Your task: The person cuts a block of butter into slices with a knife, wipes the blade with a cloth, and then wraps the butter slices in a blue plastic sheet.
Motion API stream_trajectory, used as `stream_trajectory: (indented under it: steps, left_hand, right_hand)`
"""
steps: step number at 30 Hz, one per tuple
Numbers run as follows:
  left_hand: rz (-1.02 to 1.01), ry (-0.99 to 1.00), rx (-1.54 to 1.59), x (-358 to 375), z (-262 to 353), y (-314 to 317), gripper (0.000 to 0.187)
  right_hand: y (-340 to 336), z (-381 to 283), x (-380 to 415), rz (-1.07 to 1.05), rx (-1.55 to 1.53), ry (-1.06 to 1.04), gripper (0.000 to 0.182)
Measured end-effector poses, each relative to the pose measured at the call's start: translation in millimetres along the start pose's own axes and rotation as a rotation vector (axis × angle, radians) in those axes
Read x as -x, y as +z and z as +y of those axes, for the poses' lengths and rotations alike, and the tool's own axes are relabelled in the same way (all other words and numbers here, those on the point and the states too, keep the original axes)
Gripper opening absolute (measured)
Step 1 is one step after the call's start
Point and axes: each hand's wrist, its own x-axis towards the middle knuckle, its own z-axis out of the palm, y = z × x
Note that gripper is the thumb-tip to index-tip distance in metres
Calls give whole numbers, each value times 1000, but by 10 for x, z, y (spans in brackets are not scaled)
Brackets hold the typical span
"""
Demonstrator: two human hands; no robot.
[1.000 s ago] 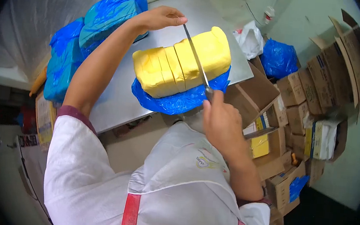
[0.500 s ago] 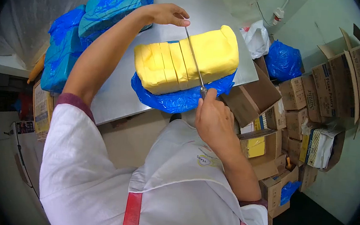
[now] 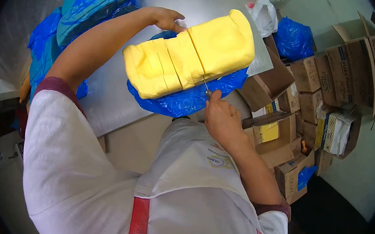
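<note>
One big yellow block (image 3: 189,54) lies on blue plastic (image 3: 184,101) on the steel tabletop (image 3: 108,100), and the knife (image 3: 206,89), which stood high across it a second ago, has now sunk nearly out of sight, so another slice looks almost cut free. Right hand (image 3: 221,120) grips the handle closed; left hand (image 3: 167,19) presses the blade's far end, hidden behind the block. Cardboard boxes (image 3: 335,81) carry print too small to read; the apron's logo (image 3: 217,161) shows "YEARS".

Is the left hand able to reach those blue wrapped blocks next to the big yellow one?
Probably yes. The left hand rests at the far side of the yellow block, and the blue wrapped blocks lie close beside that forearm on the metal table, with nothing between.
</note>
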Motion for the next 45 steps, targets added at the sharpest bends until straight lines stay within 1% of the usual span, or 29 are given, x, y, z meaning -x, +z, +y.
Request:
stream_trajectory:
  steps: [2, 4, 6, 7, 10, 13, 15, 16, 17, 19, 20, 22, 25, 28, 29, 31, 33, 35, 36, 38, 41, 43, 45]
  left_hand:
    - [-88, 16, 1, -114, -27, 40, 94]
    - [-3, -73, -156, -213, 6, 131, 99]
    - [74, -136, -318, -295, 56, 234, 105]
    - [36, -193, -324, -321, 77, 226, 110]
    - [54, -266, -340, -336, 165, 242, 112]
    - [131, -222, -376, -276, 160, 231, 108]
    - [293, -120, -212, -139, 124, 28, 96]
    - [369, -64, -135, -67, 169, -76, 93]
    - [320, -83, -17, 28, 208, -171, 84]
    - [224, -122, 212, 634, 651, -349, 70]
    - [261, -8, 199, 794, 733, -202, 64]
    - [127, -6, 203, 1042, 922, -87, 62]
    - [118, -40, 288, 1136, 1018, -89, 59]
    - [141, -83, 78, 1142, 1063, -96, 57]
    - [141, -89, 49, 1134, 1081, -93, 55]
    - [142, -83, 118, 1104, 1032, -52, 57]
    - [160, -35, 169, 1078, 986, -44, 60]
    - [190, 44, 209, 1074, 913, -12, 64]
    - [218, 54, 277, 1054, 858, 0, 65]
    - [273, 69, 412, 1001, 726, -8, 68]
    - [358, 88, 487, 1052, 809, -233, 71]
    - [422, 102, 507, 1053, 901, -384, 72]
    - [480, 98, 512, 1034, 930, -479, 73]
  right_hand:
    - [69, 16, -48, -34, -16, 32, 22]
    - [129, 30, -102, -55, -38, 64, 19]
    - [296, 119, -184, -67, -76, 71, 23]
    - [375, 161, -217, -72, -95, 75, 25]
    - [510, 227, -281, -64, -112, 91, 26]
    - [521, 212, -271, -48, -117, 100, 26]
    - [530, 218, -266, -36, -102, 93, 27]
    - [544, 219, -247, -27, -100, 92, 27]
    - [550, 230, -232, -26, -108, 88, 27]
    - [552, 244, -223, -17, -126, 74, 28]
    - [549, 243, -215, -16, -136, 82, 28]
    - [542, 238, -217, -13, -153, 91, 29]
    - [552, 244, -207, 53, -149, 67, 29]
    - [389, 175, -186, 137, -122, -8, 32]
    - [282, 126, -164, 89, -125, -11, 31]
    - [-122, -48, -11, -15, -123, -18, 30]
    - [-236, 27, 429, 42, -87, -143, 29]
    - [-342, 131, 965, -111, -116, 39, 31]
    - [-463, 210, 1319, -92, -83, 28, 33]
    - [-750, 431, 1790, -170, -51, 88, 33]
    - [-1210, 349, 1905, 29, -220, 61, 25]
    - [-1224, 150, 1498, 201, -190, -19, 23]
    - [-1042, 27, 952, 288, -148, -97, 22]
